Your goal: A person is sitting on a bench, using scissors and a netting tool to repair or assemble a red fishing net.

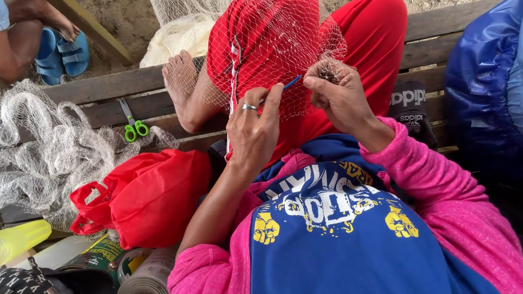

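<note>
Head view. Left hand [254,132]: grip clamped on thin blue needle [292,82], ring on finger; needle tip points right, toward right hand. Right hand [335,93]: fingers pinched together on net [277,32], bunch of mesh held at fingertips, just beside needle tip. Net draped over raised red-clad knee [359,37], directly above both hands. More net heaped on wooden worktop [105,88] at left. Green scissors [134,128] on worktop, well apart from hands. Red bag [152,194] near left forearm. Yellow cup [11,242] lower left.

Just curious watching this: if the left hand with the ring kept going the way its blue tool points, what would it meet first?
Most likely the right hand, which pinches the net just past the tip of the blue tool held by the left hand. Depth is hard to judge.
</note>
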